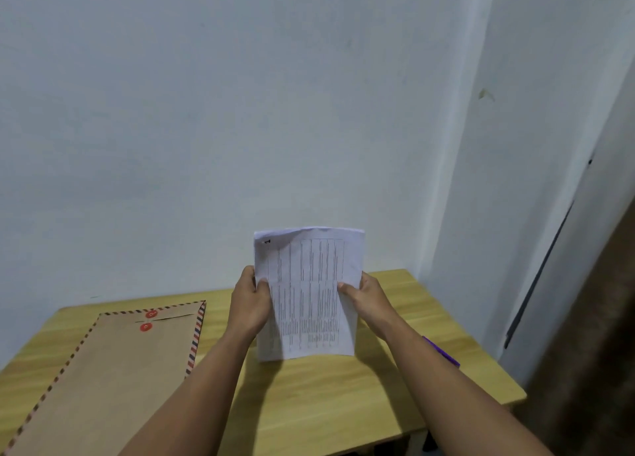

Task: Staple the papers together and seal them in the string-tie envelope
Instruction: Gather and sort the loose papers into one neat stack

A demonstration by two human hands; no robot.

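Hands held the white printed paper stack [309,294] upright, bottom edge on the light wooden table [343,404]: left hand [251,301] and right hand [369,301] each pinched a side edge. Brown string-tie envelope [113,369] with striped border lay flat to the left; a purple object [443,352] showed beside the right forearm.

Person's body: two forearms and two hands in view, head camera.
Both forearms are bare from the bottom frame edge to the wrist; no sleeve shows on either. The left hand [250,299] and right hand [368,301] are bare, fingernails short. Nothing else of the body lies within the frame.
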